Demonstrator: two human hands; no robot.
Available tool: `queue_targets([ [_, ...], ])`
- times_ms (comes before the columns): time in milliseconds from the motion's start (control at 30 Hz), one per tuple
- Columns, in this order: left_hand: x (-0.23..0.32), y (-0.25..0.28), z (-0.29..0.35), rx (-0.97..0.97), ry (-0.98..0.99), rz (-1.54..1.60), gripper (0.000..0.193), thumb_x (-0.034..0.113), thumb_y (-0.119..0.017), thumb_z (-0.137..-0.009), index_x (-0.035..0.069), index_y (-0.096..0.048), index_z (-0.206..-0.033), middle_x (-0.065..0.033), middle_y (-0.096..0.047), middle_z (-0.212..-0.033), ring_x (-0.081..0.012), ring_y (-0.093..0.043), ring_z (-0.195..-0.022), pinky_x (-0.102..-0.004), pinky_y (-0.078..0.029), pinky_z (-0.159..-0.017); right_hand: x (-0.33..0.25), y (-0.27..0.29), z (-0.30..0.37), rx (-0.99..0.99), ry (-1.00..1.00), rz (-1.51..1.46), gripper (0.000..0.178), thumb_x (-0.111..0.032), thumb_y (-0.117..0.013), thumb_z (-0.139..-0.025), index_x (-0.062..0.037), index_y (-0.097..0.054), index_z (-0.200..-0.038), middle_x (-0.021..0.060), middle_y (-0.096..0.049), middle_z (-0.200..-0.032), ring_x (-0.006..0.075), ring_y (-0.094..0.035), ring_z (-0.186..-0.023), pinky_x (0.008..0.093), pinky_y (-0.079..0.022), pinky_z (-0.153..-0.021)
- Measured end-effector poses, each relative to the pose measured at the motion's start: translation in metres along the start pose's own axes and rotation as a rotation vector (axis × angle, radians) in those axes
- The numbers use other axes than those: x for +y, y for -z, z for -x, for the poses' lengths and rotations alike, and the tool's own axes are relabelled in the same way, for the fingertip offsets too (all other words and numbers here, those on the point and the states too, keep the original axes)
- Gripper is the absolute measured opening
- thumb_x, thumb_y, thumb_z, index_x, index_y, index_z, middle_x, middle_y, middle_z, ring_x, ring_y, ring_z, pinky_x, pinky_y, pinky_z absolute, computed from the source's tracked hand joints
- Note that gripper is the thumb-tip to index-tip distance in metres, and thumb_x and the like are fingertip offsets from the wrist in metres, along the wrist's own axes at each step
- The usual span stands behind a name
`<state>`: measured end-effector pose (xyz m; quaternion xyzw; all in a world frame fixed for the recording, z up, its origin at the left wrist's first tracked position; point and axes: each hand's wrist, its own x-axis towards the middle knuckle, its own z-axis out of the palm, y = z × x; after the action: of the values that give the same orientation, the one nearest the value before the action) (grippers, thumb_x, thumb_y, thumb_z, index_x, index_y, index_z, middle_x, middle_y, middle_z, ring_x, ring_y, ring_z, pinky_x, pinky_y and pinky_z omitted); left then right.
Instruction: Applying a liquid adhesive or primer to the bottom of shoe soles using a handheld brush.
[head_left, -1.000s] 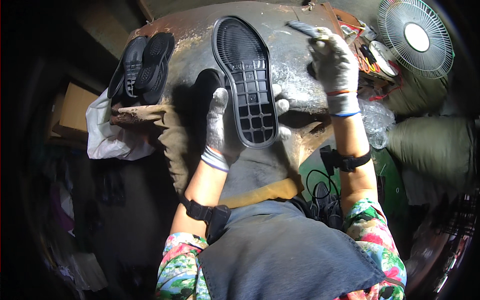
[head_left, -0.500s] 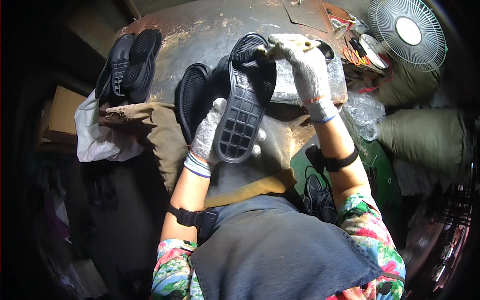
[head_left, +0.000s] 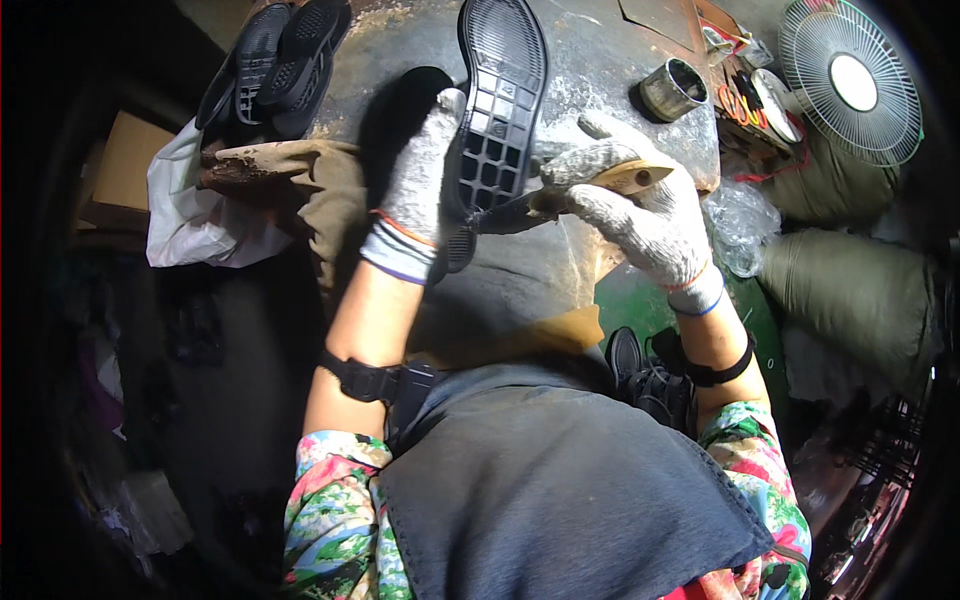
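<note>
Black rubber everywhere on this bench. Far left: one white plastic bag (head_left: 195, 225) hanging off the edge, one cardboard box (head_left: 122, 165) behind it in the dark. Above those, a stack of black moulded shoe soles (head_left: 285, 60), tread up; I count two clearly, maybe a third under them, can't tell. One brown stained rag (head_left: 290, 175) draped over the bench edge just below the stack.

Centre: left hand (head_left: 420, 190), in a grey knit glove with striped cuff, is wrapped around the side of one long black rubber shoe sole with a grid tread (head_left: 500, 110). Fingers closed on its edge, the sole held up over the worn metal bench top (head_left: 590, 70), tread facing the camera, toe pointing away.

Right hand (head_left: 640, 215), same kind of glove, is clenched around one wooden-handled tool (head_left: 630, 178). Its dark blade end touches the sole's heel area near the left hand; the exact blade shape is unclear.

Further right: one small round metal tin (head_left: 672, 90) on the bench, open top. Beyond it a clutter of small tools, too small to count. Far right: one round wire-guard fan (head_left: 850, 80). Below it, two olive stuffed sacks (head_left: 850, 300) and one crumpled clear plastic sheet (head_left: 740, 225).

Lower frame: one dark apron (head_left: 560, 490) over the lap, floral sleeves, one black strap on each forearm.
</note>
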<state>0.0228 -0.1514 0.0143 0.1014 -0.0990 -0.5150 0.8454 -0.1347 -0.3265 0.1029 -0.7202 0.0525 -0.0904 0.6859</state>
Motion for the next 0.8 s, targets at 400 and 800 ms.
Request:
queue_targets([
  [400,0.006,-0.012,0.018,0.219,0.261,-0.396,0.061,0.049,-0.043,-0.111,-0.003,-0.056,-0.142,-0.0248,-0.071,-0.122,-0.0435,-0.076,-0.088,-0.0538,-0.066,-0.064,0.02,0.087,-0.07,0.184,0.486,0.818,0.015,-0.013,-0.073,-0.089,-0.011,-0.08,-0.102,0.0102,-0.078,-0.095,0.0265,-0.075,-0.087,0.0346,-0.058,-0.079],
  [800,-0.067,0.054,0.041,0.13,0.349,0.316,0.072,0.057,-0.042,-0.107,-0.002,-0.048,-0.149,-0.0345,-0.065,-0.127,-0.0577,-0.067,-0.106,-0.0726,-0.057,-0.081,0.094,0.05,-0.071,0.141,0.642,0.926,0.024,-0.013,-0.08,-0.081,-0.0193,-0.08,-0.104,0.0064,-0.076,-0.097,0.032,-0.068,-0.086,0.0423,-0.055,-0.08],
])
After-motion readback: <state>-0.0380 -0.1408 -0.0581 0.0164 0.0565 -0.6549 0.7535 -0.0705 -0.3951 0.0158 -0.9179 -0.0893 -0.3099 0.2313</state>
